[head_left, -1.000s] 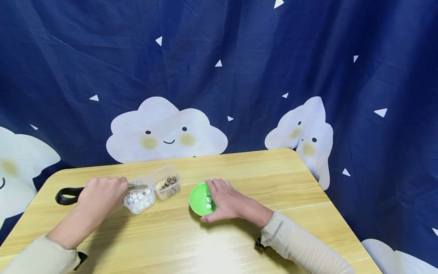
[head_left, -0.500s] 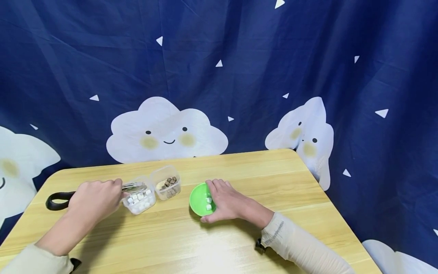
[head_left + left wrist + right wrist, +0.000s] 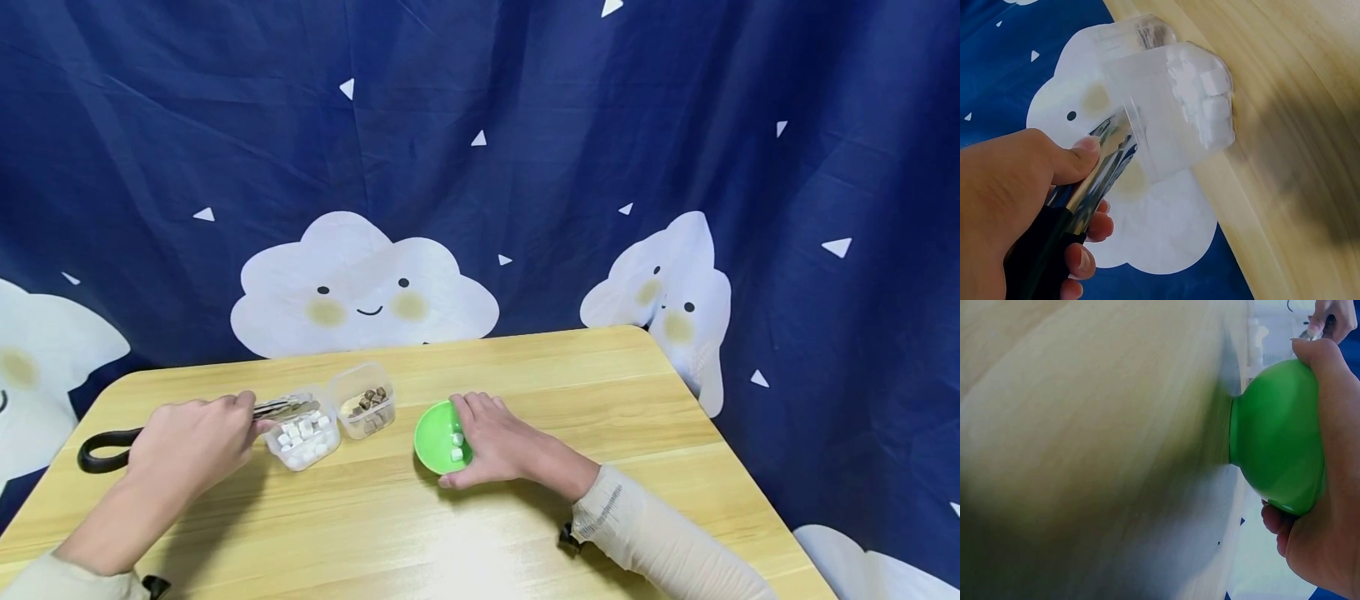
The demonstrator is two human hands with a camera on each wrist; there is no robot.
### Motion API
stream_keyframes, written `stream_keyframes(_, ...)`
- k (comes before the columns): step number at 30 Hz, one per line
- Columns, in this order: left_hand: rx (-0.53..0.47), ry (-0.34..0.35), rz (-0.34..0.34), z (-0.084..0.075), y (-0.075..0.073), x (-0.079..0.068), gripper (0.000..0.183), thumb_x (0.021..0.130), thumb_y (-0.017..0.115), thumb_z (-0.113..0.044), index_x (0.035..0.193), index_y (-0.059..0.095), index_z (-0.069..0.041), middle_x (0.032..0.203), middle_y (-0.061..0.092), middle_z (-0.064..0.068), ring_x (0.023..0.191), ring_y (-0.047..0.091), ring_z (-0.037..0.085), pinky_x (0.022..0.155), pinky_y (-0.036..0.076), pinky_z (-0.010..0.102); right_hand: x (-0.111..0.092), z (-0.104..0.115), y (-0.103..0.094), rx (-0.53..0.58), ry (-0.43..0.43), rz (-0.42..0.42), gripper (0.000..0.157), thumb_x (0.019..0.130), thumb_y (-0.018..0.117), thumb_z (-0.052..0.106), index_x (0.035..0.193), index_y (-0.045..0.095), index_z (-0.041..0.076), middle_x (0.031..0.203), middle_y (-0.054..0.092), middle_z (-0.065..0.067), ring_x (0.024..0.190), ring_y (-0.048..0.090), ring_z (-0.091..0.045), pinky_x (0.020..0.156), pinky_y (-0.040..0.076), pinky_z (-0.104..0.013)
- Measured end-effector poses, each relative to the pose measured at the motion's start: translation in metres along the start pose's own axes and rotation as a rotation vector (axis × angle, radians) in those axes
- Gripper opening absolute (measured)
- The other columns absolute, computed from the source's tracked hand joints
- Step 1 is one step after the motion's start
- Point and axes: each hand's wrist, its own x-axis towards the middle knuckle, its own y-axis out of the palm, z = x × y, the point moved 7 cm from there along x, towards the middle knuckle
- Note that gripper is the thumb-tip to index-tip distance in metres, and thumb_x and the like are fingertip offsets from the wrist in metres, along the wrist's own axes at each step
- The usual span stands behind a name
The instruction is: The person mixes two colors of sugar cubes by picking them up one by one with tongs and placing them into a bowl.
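Note:
My left hand (image 3: 191,437) grips metal tongs (image 3: 1107,165) with a black handle, thumb on one side and fingers curled round the other. The tongs' metal ends reach over the rim of a clear plastic box (image 3: 1163,119). White cubes (image 3: 302,429) lie heaped inside that box. In the head view my right hand (image 3: 501,443) holds a green bowl (image 3: 430,437) from its right side, thumb at the near rim and fingers at the far rim. Two white cubes (image 3: 457,447) lie in the bowl. The right wrist view shows the bowl's foot (image 3: 1234,431) on the table.
A second clear box (image 3: 372,423) with brown cubes (image 3: 367,400) stands right beside the first, between it and the bowl. The wooden table (image 3: 420,533) ends at the back before a blue curtain (image 3: 540,167) printed with clouds.
My left hand has drawn the tongs to the left, so their metal ends sit nearer the left part of the white-cube box. My right hand and the bowl stay in place.

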Motion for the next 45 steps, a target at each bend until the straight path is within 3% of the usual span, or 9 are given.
stream_keyframes(5,-0.021,-0.008,-0.070,0.003,-0.004,-0.005,0.046,0.090,0.073,-0.038,0.066,0.044,-0.013,0.050,0.032,-0.004,0.040,0.033,0.017,0.034,0.028,0.044,0.001,0.001,0.000,-0.005,-0.002,0.001,0.117,0.072,0.065,0.083,0.154,0.031,0.006,0.129,0.054,-0.007,0.116,0.049,-0.016,0.100,0.044,-0.033)
stream_keyframes(9,-0.023,0.006,-0.146,0.002,-0.007,-0.008,0.061,0.107,0.042,-0.058,0.065,0.042,-0.013,0.050,0.029,-0.006,0.039,0.028,0.014,0.033,0.025,0.041,0.001,0.001,0.000,-0.003,0.000,0.003,0.117,0.072,0.065,0.083,0.153,0.032,0.006,0.129,0.053,-0.007,0.115,0.049,-0.016,0.099,0.044,-0.033)
stream_keyframes(12,-0.020,0.022,-0.206,0.000,-0.011,-0.010,0.074,0.105,0.011,-0.067,0.065,0.041,-0.013,0.051,0.027,-0.006,0.039,0.025,0.014,0.032,0.023,0.040,0.000,0.001,-0.001,-0.003,0.000,0.003,0.116,0.072,0.065,0.082,0.153,0.032,0.006,0.128,0.054,-0.006,0.114,0.049,-0.015,0.098,0.044,-0.032)
stream_keyframes(15,-0.015,0.032,-0.256,-0.003,-0.016,-0.012,0.077,0.103,0.003,-0.069,0.064,0.040,-0.013,0.051,0.025,-0.007,0.039,0.022,0.013,0.032,0.020,0.038,0.000,0.001,-0.001,-0.002,-0.001,0.003,0.115,0.072,0.064,0.082,0.153,0.032,0.006,0.127,0.053,-0.006,0.113,0.049,-0.015,0.098,0.044,-0.031)
stream_keyframes(24,-0.036,0.010,-0.263,-0.009,-0.026,-0.012,0.074,0.105,0.007,-0.067,0.064,0.039,-0.014,0.051,0.026,-0.006,0.039,0.024,0.013,0.032,0.018,0.038,0.000,0.000,-0.001,0.007,0.009,0.003,0.115,0.071,0.066,0.082,0.152,0.033,0.008,0.126,0.053,-0.004,0.114,0.048,-0.015,0.098,0.043,-0.032)
stream_keyframes(32,-0.033,0.017,-0.329,-0.021,-0.036,-0.013,0.074,0.106,0.010,-0.067,0.066,0.041,-0.013,0.052,0.028,-0.006,0.040,0.026,0.014,0.034,0.015,0.035,0.000,0.000,-0.001,0.012,0.019,0.003,0.115,0.071,0.067,0.082,0.152,0.033,0.009,0.126,0.053,-0.003,0.112,0.047,-0.015,0.095,0.042,-0.030)
stream_keyframes(37,-0.047,0.007,-0.314,-0.026,-0.037,-0.009,0.075,0.104,0.008,-0.070,0.068,0.043,-0.014,0.053,0.030,-0.007,0.040,0.029,0.014,0.034,0.017,0.036,0.000,0.000,-0.001,0.017,0.019,0.003,0.115,0.071,0.067,0.082,0.152,0.033,0.008,0.124,0.053,-0.003,0.110,0.046,-0.014,0.094,0.042,-0.030)
stream_keyframes(45,-0.046,0.045,-0.341,-0.041,-0.041,-0.006,0.073,0.107,0.011,-0.066,0.069,0.044,-0.013,0.053,0.032,-0.007,0.042,0.029,0.012,0.035,0.016,0.033,0.000,0.000,0.000,0.004,0.010,-0.003,0.116,0.071,0.066,0.083,0.153,0.032,0.007,0.127,0.053,-0.005,0.113,0.048,-0.015,0.096,0.043,-0.030)
